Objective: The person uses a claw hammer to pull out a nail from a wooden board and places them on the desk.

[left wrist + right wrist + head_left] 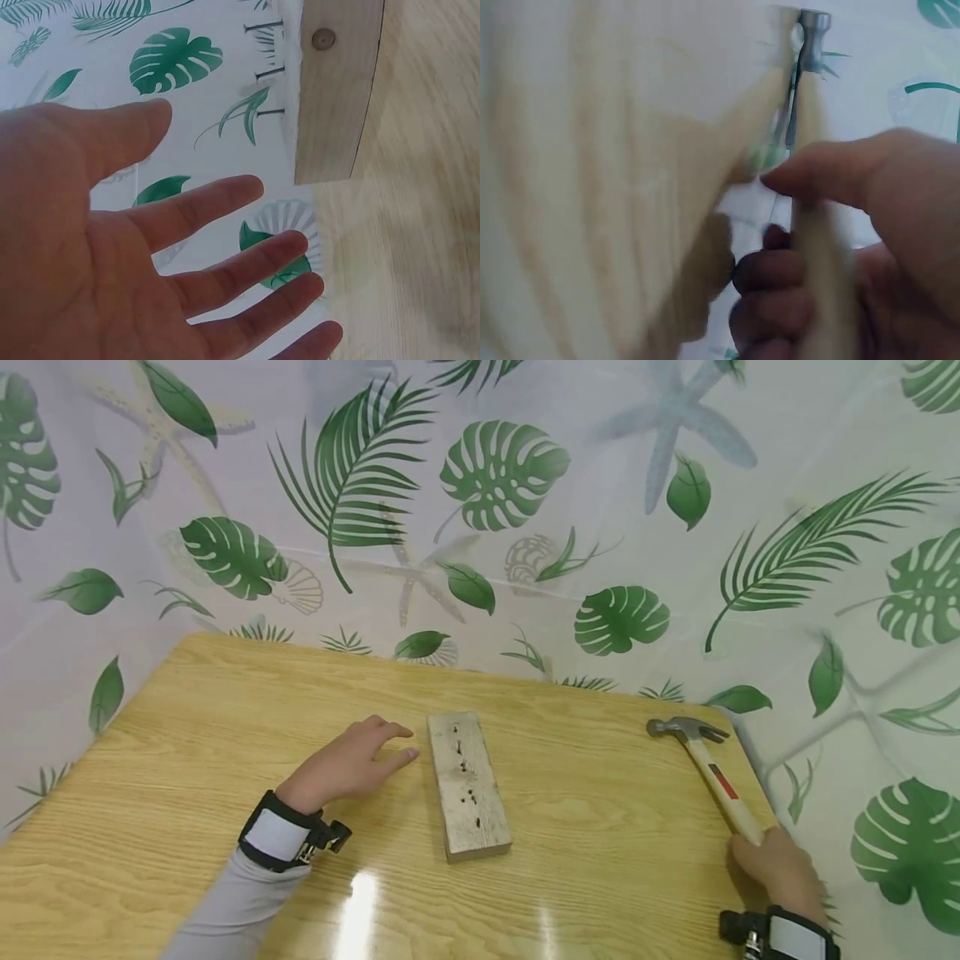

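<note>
Pale backdrop (517, 556) printed with green leaves (502, 475) and starfish (675, 414), yellowish wood-grain table (600, 810), white glare (357, 918) on top

Indoor work spot: wood-grain table (600, 827), hammer (717, 779), leaf-print backdrop (525, 560).

Lit brightly and fairly evenly in the head view, apparently from above, with hard white glare on the table (600, 827) at the near-left of the wooden block (468, 785), a fainter streak at its near-right, and soft shadow beneath the left hand (348, 764), just left of the block. Duller in the left wrist view, with the palm shaded and the table grain soft and blotchy to the block's right. Smeared and washed out in the right wrist view, with table and hammer (826, 277) blurred and the right hand (900, 199) in shade.
</note>
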Tool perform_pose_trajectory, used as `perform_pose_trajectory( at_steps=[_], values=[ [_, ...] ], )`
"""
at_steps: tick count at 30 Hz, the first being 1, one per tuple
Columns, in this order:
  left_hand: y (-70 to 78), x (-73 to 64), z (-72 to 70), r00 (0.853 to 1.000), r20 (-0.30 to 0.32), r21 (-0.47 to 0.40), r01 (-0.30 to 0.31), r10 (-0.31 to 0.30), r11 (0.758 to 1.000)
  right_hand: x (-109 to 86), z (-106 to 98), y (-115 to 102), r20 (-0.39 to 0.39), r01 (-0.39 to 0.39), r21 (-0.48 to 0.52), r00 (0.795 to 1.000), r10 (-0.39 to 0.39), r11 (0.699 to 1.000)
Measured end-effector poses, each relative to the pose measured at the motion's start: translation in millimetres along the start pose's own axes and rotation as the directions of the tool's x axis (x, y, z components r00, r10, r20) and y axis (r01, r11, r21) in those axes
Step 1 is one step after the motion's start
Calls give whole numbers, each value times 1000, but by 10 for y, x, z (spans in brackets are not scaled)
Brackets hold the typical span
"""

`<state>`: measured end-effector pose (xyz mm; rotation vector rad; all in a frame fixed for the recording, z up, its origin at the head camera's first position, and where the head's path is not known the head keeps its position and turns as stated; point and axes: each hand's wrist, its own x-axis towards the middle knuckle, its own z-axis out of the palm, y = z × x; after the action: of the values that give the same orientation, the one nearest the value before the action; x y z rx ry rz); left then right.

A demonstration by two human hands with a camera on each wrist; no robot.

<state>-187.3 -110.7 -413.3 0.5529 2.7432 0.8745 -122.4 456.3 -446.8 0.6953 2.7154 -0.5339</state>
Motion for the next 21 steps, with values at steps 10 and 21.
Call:
perform_pose_trajectory(
  at_steps=[10, 21],
  values=[
    [-56, -42, -113, 999, -48, -15, 17, -18, 1000, 11, 21, -87, -121, -69, -36, 991, 65, 997],
    [49, -53, -104, 991, -124, -25, -45, 41, 999, -278, -118, -640, -85, 168, -56, 981, -173, 984]
  ],
)
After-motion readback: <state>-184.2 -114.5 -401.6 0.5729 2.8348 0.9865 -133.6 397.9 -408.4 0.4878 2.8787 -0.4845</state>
